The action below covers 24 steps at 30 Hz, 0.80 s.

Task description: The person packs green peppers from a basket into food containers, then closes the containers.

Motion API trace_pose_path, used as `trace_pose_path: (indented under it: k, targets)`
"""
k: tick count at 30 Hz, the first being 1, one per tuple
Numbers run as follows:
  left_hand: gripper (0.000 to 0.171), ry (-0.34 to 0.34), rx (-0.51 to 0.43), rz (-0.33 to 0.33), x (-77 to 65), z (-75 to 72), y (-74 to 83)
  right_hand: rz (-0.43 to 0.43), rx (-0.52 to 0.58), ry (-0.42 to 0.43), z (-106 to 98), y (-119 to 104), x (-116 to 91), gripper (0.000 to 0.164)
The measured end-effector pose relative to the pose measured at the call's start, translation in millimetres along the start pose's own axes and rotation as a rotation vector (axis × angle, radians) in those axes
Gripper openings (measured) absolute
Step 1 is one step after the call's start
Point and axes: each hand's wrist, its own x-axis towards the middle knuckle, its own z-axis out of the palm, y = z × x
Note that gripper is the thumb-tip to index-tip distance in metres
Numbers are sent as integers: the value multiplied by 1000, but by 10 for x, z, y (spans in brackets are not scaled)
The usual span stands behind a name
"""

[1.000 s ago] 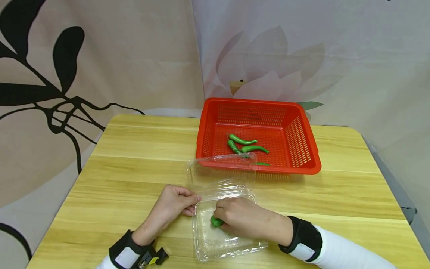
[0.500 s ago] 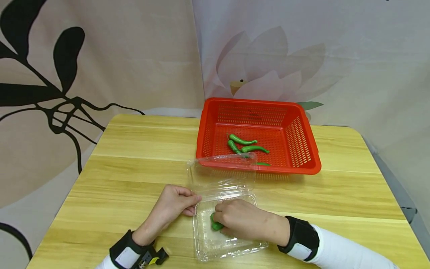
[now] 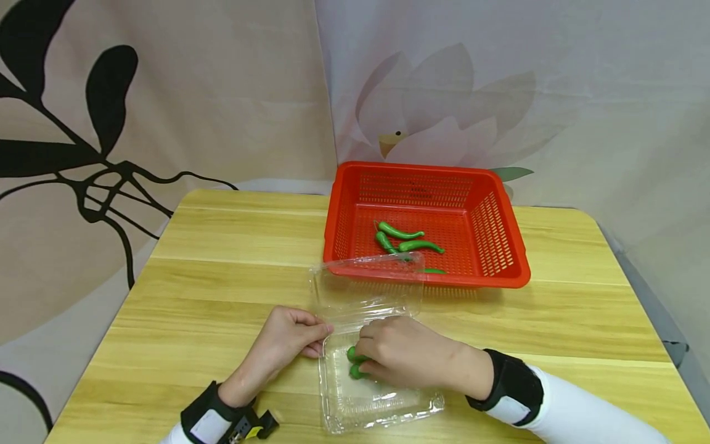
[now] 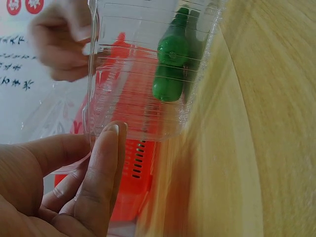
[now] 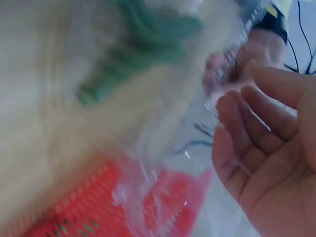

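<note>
A clear plastic clamshell box (image 3: 383, 404) lies with its lid (image 3: 366, 290) folded back over the near rim of the red basket. My left hand (image 3: 294, 333) pinches the box's left edge near the hinge, thumb and fingertips at the rim in the left wrist view. Inside the box lie green chili peppers (image 4: 169, 84), two rounded ends showing at its left side. Over them in the head view is my right hand (image 3: 402, 351); the right wrist view shows its fingers (image 5: 237, 128) loosely bent, with nothing between them and apart from the peppers.
Behind the box stands a red perforated basket (image 3: 493, 228), holding several green chili peppers (image 3: 420, 245). Both stand on a wooden table (image 3: 222, 246), with a printed cloth (image 3: 249, 92) hanging behind its far edge.
My right hand has loosened from the pepper and shifted slightly to the right and up. Two pepper ends now show apart beneath it. The left hand keeps its place on the box edge.
</note>
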Motion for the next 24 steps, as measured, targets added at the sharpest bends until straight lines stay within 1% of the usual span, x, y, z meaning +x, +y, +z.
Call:
trace_pose_path:
  k: [4,7,11,13,16,19,21,24]
  targets:
    - [18,-4,-3,9,-5,-5,-2,-52,75,130,-249,77,-12,8]
    - [19,-7,-8,12,-9,-9,-7,-99,106,235,-457,129,-26,8]
    - [19,-9,-17,6,-8,-12,-12,-111,127,366,-749,206,-48,5]
    - [19,-9,-18,3,-3,-12,-13,-99,136,415,-880,256,-55,8]
    - [19,-5,-14,-1,0,-9,-10,-71,151,466,-1041,344,-56,13]
    - [19,-1,-8,-7,-2,-5,-3,-40,152,494,-1157,436,-43,10]
    - [19,1,-8,-10,-3,-5,1,-20,142,504,-1207,501,-31,10]
    - [19,4,-8,-12,-4,-7,1,12,118,509,-1251,611,3,15]
